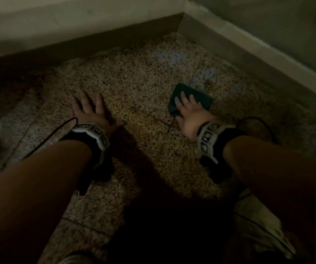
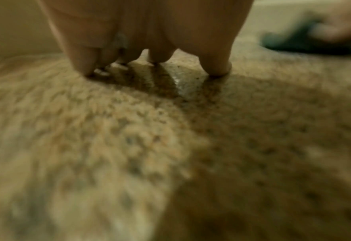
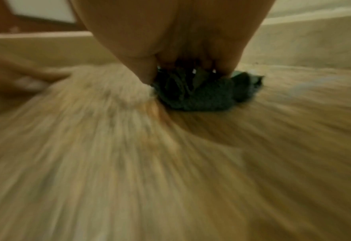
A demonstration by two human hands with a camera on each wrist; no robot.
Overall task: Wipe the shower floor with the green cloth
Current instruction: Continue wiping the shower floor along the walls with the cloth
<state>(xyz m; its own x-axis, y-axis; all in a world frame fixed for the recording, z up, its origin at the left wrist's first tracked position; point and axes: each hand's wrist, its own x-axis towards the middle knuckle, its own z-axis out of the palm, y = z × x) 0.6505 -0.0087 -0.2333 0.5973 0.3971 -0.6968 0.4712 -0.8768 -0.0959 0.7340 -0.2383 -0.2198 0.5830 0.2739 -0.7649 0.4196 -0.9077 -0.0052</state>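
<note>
The green cloth [image 1: 193,96] lies on the speckled stone shower floor [image 1: 134,80], right of centre. My right hand [image 1: 189,109] presses flat on the cloth with straight, spread fingers. In the right wrist view the cloth [image 3: 203,93] bunches under those fingers and the picture is streaked by motion. My left hand [image 1: 92,109] rests flat on the bare floor to the left, fingers spread, holding nothing. The left wrist view shows its fingertips [image 2: 217,68] touching the floor [image 2: 129,130], with the cloth [image 2: 306,42] blurred at the upper right.
A low raised curb [image 1: 88,39] runs along the far side and meets a second wall [image 1: 248,44] at the far right corner. Pale wet streaks [image 1: 174,58] mark the floor beyond the cloth. My knee in light fabric [image 1: 258,225] is at the lower right.
</note>
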